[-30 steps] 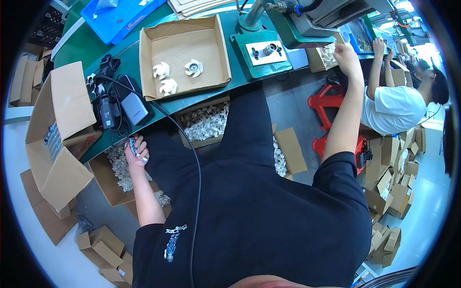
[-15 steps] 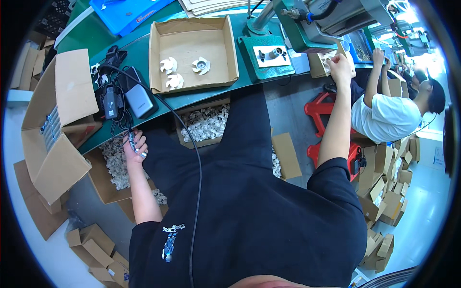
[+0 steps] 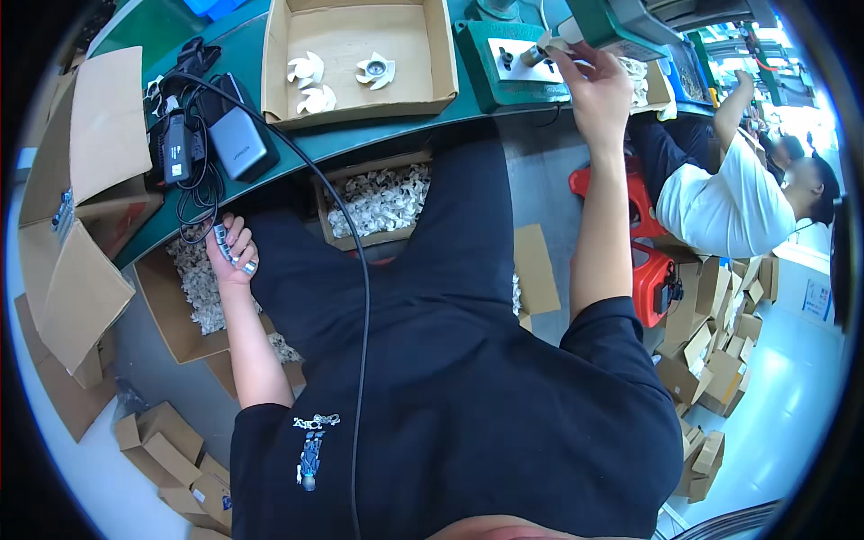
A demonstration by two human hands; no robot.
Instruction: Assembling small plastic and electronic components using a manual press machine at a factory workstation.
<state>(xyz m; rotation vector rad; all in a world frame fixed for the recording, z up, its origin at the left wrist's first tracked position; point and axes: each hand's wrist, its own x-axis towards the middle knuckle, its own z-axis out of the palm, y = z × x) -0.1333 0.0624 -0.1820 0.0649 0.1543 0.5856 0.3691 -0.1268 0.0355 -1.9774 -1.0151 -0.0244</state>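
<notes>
My left hand (image 3: 232,252) is closed around several small shiny metal cylinders, low at the left beside the table's edge. Up at the right, my right hand (image 3: 601,97) pinches a white fan wheel (image 3: 556,42), mostly hidden by the fingers. It is at the metal post (image 3: 533,56) on the pale plate of the green press (image 3: 481,67); whether it touches the post I cannot tell. Three white fan wheels lie apart in a shallow cardboard tray (image 3: 360,115) on the green table, one of them (image 3: 375,70) showing a round hub.
A power bank (image 3: 243,148) and tangled black cables lie at the table's left. An open carton (image 3: 108,135) with metal cylinders stands beside them. Boxes of white parts (image 3: 382,202) sit below the table. A co-worker (image 3: 729,207) sits at the right near red stools (image 3: 650,283).
My right hand has moved left from the carton beyond the press to the post, now with a white fan wheel in its fingers. The left hand still holds the metal cylinders. The view has shifted.
</notes>
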